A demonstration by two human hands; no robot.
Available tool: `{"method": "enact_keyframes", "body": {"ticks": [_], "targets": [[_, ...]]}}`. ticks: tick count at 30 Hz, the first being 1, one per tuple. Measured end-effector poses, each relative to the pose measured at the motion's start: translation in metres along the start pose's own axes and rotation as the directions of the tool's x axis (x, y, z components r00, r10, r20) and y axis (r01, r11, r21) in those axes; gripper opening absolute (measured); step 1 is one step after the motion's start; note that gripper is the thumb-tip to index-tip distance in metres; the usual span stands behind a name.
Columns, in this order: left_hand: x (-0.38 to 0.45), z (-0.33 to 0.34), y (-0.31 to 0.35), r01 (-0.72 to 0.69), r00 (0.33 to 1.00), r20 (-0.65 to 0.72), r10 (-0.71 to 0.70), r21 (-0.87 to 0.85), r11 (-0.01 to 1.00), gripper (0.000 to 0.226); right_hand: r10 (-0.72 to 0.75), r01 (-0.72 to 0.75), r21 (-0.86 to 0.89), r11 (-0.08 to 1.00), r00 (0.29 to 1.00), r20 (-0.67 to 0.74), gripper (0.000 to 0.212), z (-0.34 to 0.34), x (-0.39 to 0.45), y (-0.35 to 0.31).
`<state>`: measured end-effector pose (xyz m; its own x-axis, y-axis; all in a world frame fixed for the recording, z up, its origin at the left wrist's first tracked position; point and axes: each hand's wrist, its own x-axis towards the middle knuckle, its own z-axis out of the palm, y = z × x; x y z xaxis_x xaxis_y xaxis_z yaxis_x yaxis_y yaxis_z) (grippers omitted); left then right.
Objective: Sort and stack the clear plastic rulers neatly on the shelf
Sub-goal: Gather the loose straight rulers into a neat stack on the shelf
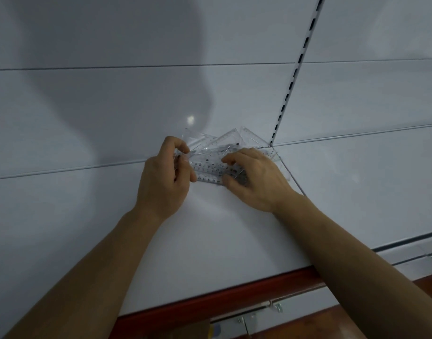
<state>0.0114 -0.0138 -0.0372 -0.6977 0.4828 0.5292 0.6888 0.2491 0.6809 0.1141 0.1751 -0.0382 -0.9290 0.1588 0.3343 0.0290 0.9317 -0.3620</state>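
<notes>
A loose pile of several clear plastic rulers and clear set squares lies on the white shelf, close to the back panel. My left hand grips the left end of the straight rulers, fingers curled round them. My right hand rests on the right part of the pile, its curled fingertips pinching the rulers' edge. Black numbers show through the plastic between the hands. The set squares stick out behind the hands, partly overlapping.
The white back panel rises right behind the pile. A slotted upright runs down to the shelf just right of the rulers. The shelf's red front edge is near me, with metal brackets below it.
</notes>
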Motion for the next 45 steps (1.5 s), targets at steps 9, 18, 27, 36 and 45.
{"method": "enact_keyframes", "body": {"ticks": [9, 18, 27, 36, 45], "targets": [[-0.005, 0.0, 0.005, 0.01, 0.995, 0.102, -0.002, -0.074, 0.997, 0.016, 0.068, -0.038, -0.128, 0.991, 0.969, 0.237, 0.071, -0.028, -0.011, 0.011], [-0.007, 0.002, 0.004, -0.007, 0.985, 0.17, 0.03, -0.135, 0.991, 0.016, -0.128, 0.105, -0.103, 0.989, 0.958, -0.258, 0.018, -0.008, -0.02, 0.019], [-0.014, -0.002, 0.024, -0.177, 0.965, 0.19, 0.182, -0.04, 0.983, 0.007, 0.563, -0.353, 0.713, 0.606, 0.824, -0.071, 0.024, -0.069, -0.034, 0.018], [-0.005, 0.07, 0.111, -0.427, 0.777, 0.469, 0.42, -0.097, 0.899, 0.017, 0.543, -0.354, 0.782, 0.513, 0.84, 0.023, 0.032, -0.149, -0.123, 0.114], [-0.001, 0.226, 0.231, -0.532, 0.721, 0.428, 0.545, -0.162, 0.831, 0.051, 0.678, -0.286, 0.838, 0.464, 0.723, -0.129, 0.021, -0.237, -0.231, 0.24]]}}
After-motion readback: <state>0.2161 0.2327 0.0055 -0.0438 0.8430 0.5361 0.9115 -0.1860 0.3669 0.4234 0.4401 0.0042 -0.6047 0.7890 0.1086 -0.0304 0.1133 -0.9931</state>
